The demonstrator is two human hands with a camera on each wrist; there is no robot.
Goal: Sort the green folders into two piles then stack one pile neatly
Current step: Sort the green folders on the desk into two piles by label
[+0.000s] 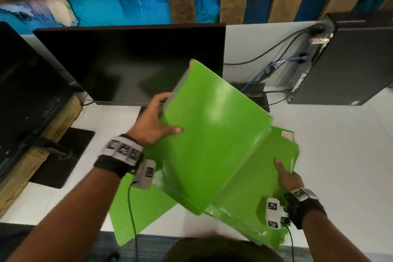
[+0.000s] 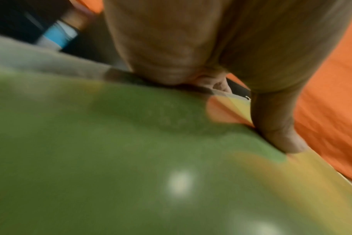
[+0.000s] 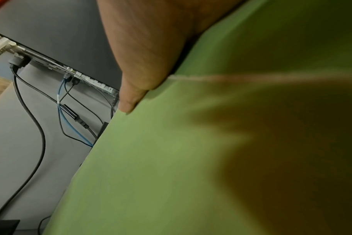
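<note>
My left hand grips a thick bundle of green folders by its left edge, thumb on top, fingers underneath, and holds it tilted up above the desk. In the left wrist view the green folders fill the lower frame under my thumb. My right hand holds the right pile of green folders at its right edge, thumb pressed on top. In the right wrist view my thumb lies on the green folders. A single green folder lies flat at the desk's front edge.
A black monitor stands just behind the lifted bundle, another dark monitor at the left with its base. A black computer case with cables sits back right on the white desk.
</note>
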